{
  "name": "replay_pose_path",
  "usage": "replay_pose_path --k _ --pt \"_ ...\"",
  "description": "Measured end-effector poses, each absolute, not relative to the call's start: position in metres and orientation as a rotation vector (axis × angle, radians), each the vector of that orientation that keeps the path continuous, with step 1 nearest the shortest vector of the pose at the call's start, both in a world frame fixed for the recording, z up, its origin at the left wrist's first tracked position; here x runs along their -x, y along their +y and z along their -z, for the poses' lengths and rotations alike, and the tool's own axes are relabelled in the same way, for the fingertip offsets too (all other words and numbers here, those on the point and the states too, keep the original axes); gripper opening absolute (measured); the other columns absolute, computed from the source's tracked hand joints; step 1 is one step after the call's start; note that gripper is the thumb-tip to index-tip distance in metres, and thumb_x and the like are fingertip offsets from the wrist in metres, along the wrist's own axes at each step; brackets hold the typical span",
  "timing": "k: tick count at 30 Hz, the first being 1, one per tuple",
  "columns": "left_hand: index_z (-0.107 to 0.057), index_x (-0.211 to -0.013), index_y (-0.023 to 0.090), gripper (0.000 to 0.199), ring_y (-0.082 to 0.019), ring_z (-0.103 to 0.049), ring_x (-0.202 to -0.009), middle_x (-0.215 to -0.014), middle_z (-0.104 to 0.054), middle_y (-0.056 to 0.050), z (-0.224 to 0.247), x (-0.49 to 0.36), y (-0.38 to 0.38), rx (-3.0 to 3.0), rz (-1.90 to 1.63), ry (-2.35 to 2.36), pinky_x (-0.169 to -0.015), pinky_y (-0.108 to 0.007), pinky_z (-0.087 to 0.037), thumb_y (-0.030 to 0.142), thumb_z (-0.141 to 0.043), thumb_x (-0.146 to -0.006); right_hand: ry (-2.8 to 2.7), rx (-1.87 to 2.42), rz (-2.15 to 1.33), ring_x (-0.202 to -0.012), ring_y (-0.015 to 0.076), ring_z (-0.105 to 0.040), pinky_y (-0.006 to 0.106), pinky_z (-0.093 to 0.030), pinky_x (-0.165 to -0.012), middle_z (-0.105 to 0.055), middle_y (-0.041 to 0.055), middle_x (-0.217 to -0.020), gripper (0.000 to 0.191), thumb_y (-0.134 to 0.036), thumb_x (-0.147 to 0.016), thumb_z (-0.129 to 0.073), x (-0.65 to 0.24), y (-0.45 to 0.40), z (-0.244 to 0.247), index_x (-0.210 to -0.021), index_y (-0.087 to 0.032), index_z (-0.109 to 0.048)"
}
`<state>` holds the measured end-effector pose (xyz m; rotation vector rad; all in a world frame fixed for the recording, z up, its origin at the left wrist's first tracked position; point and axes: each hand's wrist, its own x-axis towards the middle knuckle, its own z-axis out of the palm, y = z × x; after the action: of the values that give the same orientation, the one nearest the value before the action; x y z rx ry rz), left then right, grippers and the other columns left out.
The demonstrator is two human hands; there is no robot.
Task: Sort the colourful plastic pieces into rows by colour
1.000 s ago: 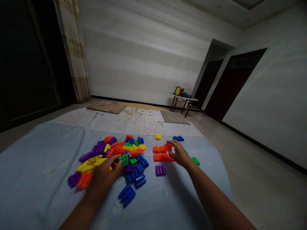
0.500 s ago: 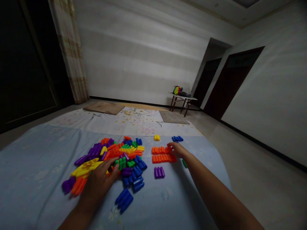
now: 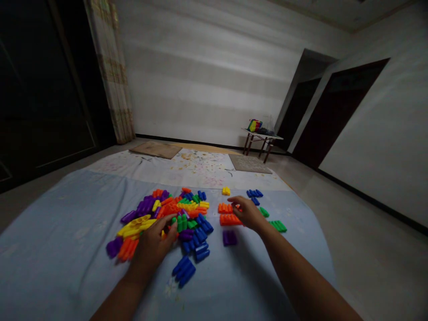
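My left hand (image 3: 155, 238) lies low over the near left side of a heap of coloured plastic tube-shaped building blocks. Its thumb and forefinger are apart, at the left end of a green block (image 3: 182, 222); whether they touch it I cannot tell. My right hand (image 3: 248, 211) is above the right part of two orange block rows (image 3: 230, 219), fingers stretched to the left and nothing visible in them. It hides the rows' right ends. A purple block (image 3: 229, 238) lies just nearer than the rows, in shadow.
Yellow blocks (image 3: 226, 191), blue blocks (image 3: 254, 193) and green blocks (image 3: 278, 226) lie around the orange rows. A separate blue block (image 3: 183, 270) sits at the heap's near edge. Light blue cloth (image 3: 267, 276) covers the surface. Behind stands a small table (image 3: 262, 134).
My right hand has come off the right end of the orange rows and shifted left above them, fingers straighter. The view has turned slightly right. My left hand stays by the green block.
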<state>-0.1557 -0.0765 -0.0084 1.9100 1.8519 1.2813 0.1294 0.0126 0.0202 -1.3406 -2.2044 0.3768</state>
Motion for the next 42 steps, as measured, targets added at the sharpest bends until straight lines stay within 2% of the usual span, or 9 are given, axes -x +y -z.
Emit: replay_pose_path --k 5,10,15,21,28,31,36,42 --pt "-0.062 -0.105 0.018 0.042 -0.016 -0.063 -0.073 -0.085 -0.069 -0.004 0.010 0.152 -0.078 -1.849 -1.219 1.774 -0.067 -0.027 -0.051 0.046 -0.045 -0.078 -2.227 1.020 -0.558 -0.080 0.0131 -0.060 0.026 -0.048 -0.072 -0.064 0.0041 -0.092 0.029 -0.016 -0.078 -0.052 -0.069 -0.033 -0.019 -0.105 -0.020 -0.061" --pt "-0.061 -0.108 0.020 0.043 -0.017 -0.064 -0.080 -0.093 -0.069 -0.005 0.014 0.144 -0.078 -1.936 -1.131 1.686 -0.069 -0.027 -0.052 0.046 -0.046 -0.078 -2.180 0.999 -0.668 -0.085 0.0138 -0.060 0.028 -0.047 -0.078 -0.066 0.0009 -0.097 0.030 -0.020 -0.077 -0.058 -0.038 -0.047 -0.011 -0.106 -0.023 -0.059" --pt "-0.060 -0.108 0.021 0.043 -0.018 -0.063 -0.089 -0.099 -0.069 -0.005 0.016 0.143 -0.076 -2.074 -1.118 1.694 -0.076 -0.028 -0.051 0.048 -0.044 -0.079 -2.113 1.061 -0.743 -0.081 0.0124 -0.061 0.024 -0.047 -0.072 -0.067 -0.0019 -0.092 0.032 -0.017 -0.076 -0.056 -0.038 -0.047 -0.002 -0.107 -0.025 -0.059" --pt "-0.063 -0.096 0.019 0.035 -0.022 -0.060 -0.093 -0.097 -0.068 -0.008 0.019 0.152 -0.071 -2.330 -1.295 1.820 -0.087 -0.036 -0.044 0.043 -0.041 -0.081 -2.140 1.250 -0.562 -0.076 0.0140 -0.059 0.026 -0.046 -0.072 -0.066 0.0019 -0.088 0.027 -0.018 -0.075 -0.056 -0.056 -0.047 0.000 -0.101 -0.022 -0.063" --pt "-0.062 -0.099 0.021 0.034 -0.025 -0.056 -0.101 -0.105 -0.066 -0.008 0.025 0.156 -0.069 -2.452 -1.031 2.043 -0.088 -0.043 -0.039 0.039 -0.041 -0.081 -2.036 1.243 -0.609 -0.073 0.0129 -0.060 0.027 -0.048 -0.070 -0.064 0.0048 -0.091 0.034 -0.018 -0.075 -0.056 -0.066 -0.048 0.004 -0.109 -0.018 -0.057" --pt "-0.062 -0.102 0.021 0.035 -0.024 -0.056 -0.102 -0.107 -0.065 -0.008 0.032 0.160 -0.066 -2.493 -0.953 2.048 -0.089 -0.043 -0.038 0.041 -0.041 -0.081 -1.890 1.261 -0.657 -0.071 0.0117 -0.060 0.025 -0.048 -0.065 -0.064 0.0033 -0.089 0.032 -0.019 -0.074 -0.057 -0.080 -0.048 0.001 -0.106 -0.019 -0.056" --pt "-0.061 -0.103 0.021 0.038 -0.025 -0.056 -0.101 -0.107 -0.065 -0.009 0.041 0.165 -0.058 -2.503 -0.941 2.042 -0.089 -0.043 -0.039 0.044 -0.040 -0.080 -1.742 1.337 -0.602 -0.068 0.0117 -0.059 0.025 -0.048 -0.063 -0.064 0.0013 -0.079 0.017 -0.024 -0.074 -0.057 -0.134 -0.045 -0.002 -0.089 -0.017 -0.059" --pt "-0.059 -0.105 0.020 0.040 -0.026 -0.055 -0.103 -0.110 -0.062 -0.011 0.043 0.164 -0.057 -2.496 -0.934 2.025 -0.092 -0.045 -0.036 0.044 -0.039 -0.080 -1.590 1.614 -0.413 -0.072 0.0142 -0.063 0.026 -0.050 -0.066 -0.068 0.0035 -0.083 0.025 -0.028 -0.076 -0.053 -0.230 -0.019 0.002 -0.095 -0.016 -0.062"
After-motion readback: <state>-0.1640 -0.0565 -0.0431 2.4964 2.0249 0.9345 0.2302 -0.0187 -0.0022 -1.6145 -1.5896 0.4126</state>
